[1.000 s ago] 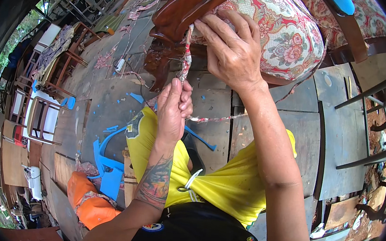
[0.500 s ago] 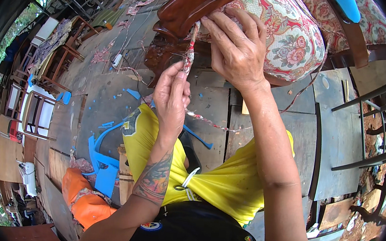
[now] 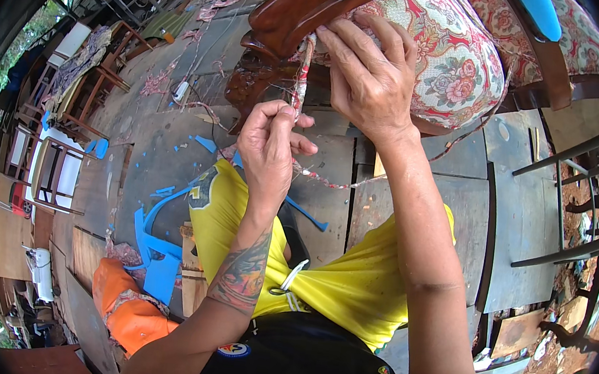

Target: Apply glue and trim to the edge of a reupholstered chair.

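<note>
A floral-covered cushion (image 3: 453,75) sits on a chair with a carved, glossy brown wooden arm (image 3: 288,14). A thin fabric-covered piping cord (image 3: 301,78), red and white, hangs from where the arm meets the cushion. My left hand (image 3: 269,144) pinches this cord lower down between thumb and index finger, with the other fingers loosely curled. Above it, my right hand (image 3: 372,81) is bent against the cushion's edge beside the arm, its fingertips closed at the cord's upper end. The right thumb is hidden. More of the cord loops below my hands and passes behind my right forearm.
Blue plastic scraps (image 3: 161,253) and an orange cloth (image 3: 130,308) lie on the floor at left. Wooden chair frames (image 3: 60,169) stand farther left. Dark metal legs (image 3: 563,247) stick in from the right. Uneven boards (image 3: 523,210) cover the floor.
My left hand has shifted slightly up along the cord, and its lower fingers have spread a little. My right hand stays at the cushion's edge.
</note>
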Motion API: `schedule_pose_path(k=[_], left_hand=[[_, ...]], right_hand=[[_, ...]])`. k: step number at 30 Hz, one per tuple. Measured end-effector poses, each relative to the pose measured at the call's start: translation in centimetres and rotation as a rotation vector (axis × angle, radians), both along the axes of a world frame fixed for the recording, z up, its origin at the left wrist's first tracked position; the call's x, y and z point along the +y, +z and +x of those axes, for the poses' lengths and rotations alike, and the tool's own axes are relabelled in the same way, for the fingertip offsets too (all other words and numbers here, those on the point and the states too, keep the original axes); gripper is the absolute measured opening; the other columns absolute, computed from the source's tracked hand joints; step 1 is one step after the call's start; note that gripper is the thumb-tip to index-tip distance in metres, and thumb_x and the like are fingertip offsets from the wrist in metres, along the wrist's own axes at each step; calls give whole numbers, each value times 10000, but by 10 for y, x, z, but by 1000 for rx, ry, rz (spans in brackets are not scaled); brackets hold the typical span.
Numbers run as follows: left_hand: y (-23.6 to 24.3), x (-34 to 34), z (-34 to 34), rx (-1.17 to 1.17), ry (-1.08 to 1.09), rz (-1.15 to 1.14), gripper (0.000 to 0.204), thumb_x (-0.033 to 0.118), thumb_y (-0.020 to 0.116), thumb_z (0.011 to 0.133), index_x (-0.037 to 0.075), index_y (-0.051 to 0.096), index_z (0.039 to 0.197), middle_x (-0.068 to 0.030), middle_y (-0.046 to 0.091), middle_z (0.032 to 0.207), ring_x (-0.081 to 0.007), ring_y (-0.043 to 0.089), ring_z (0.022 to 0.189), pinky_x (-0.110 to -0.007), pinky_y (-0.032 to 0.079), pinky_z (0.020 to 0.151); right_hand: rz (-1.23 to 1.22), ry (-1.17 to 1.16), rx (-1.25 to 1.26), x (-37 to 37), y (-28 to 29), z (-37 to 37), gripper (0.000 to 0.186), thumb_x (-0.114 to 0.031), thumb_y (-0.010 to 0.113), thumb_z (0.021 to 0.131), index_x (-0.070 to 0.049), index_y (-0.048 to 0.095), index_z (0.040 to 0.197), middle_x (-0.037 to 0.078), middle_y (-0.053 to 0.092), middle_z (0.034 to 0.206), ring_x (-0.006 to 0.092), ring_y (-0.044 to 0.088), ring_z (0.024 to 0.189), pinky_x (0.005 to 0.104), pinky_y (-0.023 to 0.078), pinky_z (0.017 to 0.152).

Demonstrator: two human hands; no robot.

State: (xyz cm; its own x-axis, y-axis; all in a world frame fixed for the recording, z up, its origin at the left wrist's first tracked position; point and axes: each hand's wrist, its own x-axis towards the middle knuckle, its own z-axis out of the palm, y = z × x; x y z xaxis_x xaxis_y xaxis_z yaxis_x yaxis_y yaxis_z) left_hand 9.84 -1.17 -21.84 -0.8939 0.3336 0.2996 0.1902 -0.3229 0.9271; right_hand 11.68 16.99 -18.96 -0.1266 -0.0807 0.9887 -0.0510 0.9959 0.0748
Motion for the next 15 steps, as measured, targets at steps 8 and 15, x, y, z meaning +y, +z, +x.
schedule_pose_path(k=[8,15], left_hand=[[1,7,-5,173,59,-43,130,124,621,1060,26,597,1142,-30,638,840,-31,478,593,-200,351,505],[9,19,-9,379,149,-98,229,24,637,1022,5,566,1239,-63,647,910,-73,594,766,-233,468,624]], right_hand=[[-54,3,-56,-3,1,4,410,-68,776,779,-151,767,1180,-6,714,1230,246,605,1227,433,416,1089],[-30,5,-20,-1,1,3,395,-102,749,764,-143,761,1157,-13,695,1215,244,602,1200,448,423,1076]])
